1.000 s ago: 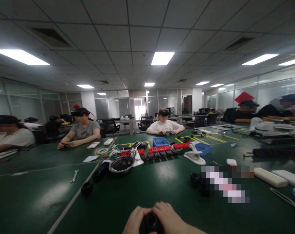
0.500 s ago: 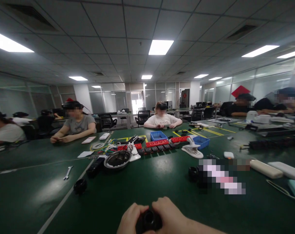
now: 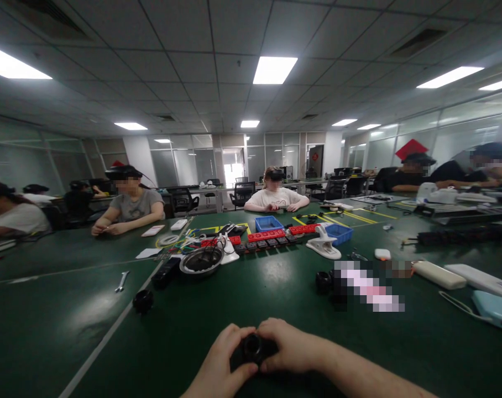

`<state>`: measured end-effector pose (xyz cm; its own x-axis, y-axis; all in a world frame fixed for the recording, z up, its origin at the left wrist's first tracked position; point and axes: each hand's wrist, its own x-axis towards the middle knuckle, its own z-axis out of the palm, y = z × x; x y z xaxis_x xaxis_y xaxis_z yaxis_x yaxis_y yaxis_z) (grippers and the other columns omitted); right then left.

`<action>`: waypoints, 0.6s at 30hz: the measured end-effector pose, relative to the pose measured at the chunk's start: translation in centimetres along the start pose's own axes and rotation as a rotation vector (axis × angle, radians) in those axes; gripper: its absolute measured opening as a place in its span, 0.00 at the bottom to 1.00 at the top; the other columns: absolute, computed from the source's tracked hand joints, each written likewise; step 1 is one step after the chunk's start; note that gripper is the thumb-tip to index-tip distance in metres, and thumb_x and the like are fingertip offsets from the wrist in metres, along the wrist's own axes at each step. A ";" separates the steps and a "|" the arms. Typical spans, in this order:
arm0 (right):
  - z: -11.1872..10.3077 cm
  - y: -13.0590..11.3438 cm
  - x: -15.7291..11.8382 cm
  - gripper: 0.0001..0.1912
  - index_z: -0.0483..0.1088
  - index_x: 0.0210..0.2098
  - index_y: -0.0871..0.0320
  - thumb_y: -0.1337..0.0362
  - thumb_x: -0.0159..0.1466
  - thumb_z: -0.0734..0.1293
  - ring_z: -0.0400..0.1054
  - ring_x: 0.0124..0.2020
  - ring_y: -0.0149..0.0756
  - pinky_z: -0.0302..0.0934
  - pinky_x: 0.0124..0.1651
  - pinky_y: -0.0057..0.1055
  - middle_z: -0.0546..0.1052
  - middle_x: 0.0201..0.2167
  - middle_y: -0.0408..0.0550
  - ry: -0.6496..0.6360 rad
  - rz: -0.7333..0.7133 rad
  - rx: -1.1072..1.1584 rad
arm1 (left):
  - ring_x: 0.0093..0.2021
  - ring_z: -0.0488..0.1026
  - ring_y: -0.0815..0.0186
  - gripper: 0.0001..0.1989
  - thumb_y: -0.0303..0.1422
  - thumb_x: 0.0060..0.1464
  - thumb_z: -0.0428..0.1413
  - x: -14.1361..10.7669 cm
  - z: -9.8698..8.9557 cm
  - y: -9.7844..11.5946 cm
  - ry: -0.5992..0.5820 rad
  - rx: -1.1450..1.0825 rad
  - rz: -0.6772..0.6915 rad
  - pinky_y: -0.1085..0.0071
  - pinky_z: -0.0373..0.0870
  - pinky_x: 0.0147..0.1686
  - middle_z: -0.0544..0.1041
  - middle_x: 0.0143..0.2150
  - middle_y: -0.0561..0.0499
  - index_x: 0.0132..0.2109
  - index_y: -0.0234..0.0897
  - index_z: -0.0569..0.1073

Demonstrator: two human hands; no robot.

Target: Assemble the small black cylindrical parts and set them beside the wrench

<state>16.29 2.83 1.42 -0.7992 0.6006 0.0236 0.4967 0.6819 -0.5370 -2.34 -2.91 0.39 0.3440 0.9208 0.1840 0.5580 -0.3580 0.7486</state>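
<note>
Near the front of the green table (image 3: 218, 309), both hands close around a round black part with a hole in its top (image 3: 252, 348); its exact kind cannot be made out. My left hand (image 3: 221, 359) grips it from the left, thumb low and fingers curled over the far side. From the right, my right hand (image 3: 290, 344) pinches it the same way. The lower body of the part is in shadow and partly covered by fingers. A similar black ring-like piece (image 3: 143, 301) lies to the left, and another black round piece (image 3: 323, 282) to the right.
A wrench (image 3: 121, 282) lies at left. Farther back are a metal bowl (image 3: 201, 269), red socket strips (image 3: 267, 236), blue trays (image 3: 270, 223) and a white clamp stand (image 3: 323, 243). Power banks (image 3: 439, 275) lie at right. Several people sit around the table.
The view has tilted slightly down, so the hands and table items sit higher in the picture. Both hands still hold the black part, and more of the forearms shows.
</note>
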 end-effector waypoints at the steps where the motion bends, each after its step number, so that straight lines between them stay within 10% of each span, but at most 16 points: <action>1: 0.0 0.1 0.0 0.15 0.69 0.34 0.59 0.61 0.47 0.70 0.62 0.33 0.32 0.54 0.34 0.25 0.69 0.31 0.42 -0.002 0.009 0.016 | 0.43 0.64 0.61 0.21 0.32 0.46 0.55 0.0 -0.1 0.2 -0.007 0.006 0.001 0.67 0.61 0.43 0.67 0.42 0.48 0.50 0.41 0.66; 10: 1.7 -0.9 0.7 0.26 0.67 0.28 0.61 0.44 0.41 0.68 0.61 0.27 0.34 0.53 0.32 0.30 0.69 0.26 0.45 0.167 0.166 -0.249 | 0.39 0.65 0.62 0.17 0.29 0.41 0.57 0.2 0.1 0.7 0.042 0.028 -0.115 0.69 0.61 0.39 0.67 0.39 0.50 0.42 0.37 0.68; 18: 1.4 -0.2 0.5 0.26 0.65 0.39 0.59 0.51 0.45 0.70 0.61 0.37 0.40 0.53 0.42 0.36 0.69 0.37 0.48 0.140 -0.005 -0.132 | 0.41 0.64 0.64 0.20 0.24 0.40 0.56 0.3 0.0 0.0 0.046 -0.084 -0.067 0.70 0.60 0.42 0.66 0.40 0.52 0.44 0.39 0.67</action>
<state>15.33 2.43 0.40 -0.7515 0.6430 0.1476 0.5405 0.7283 -0.4211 -2.22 -2.61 0.42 0.2722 0.9490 0.1591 0.5130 -0.2831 0.8104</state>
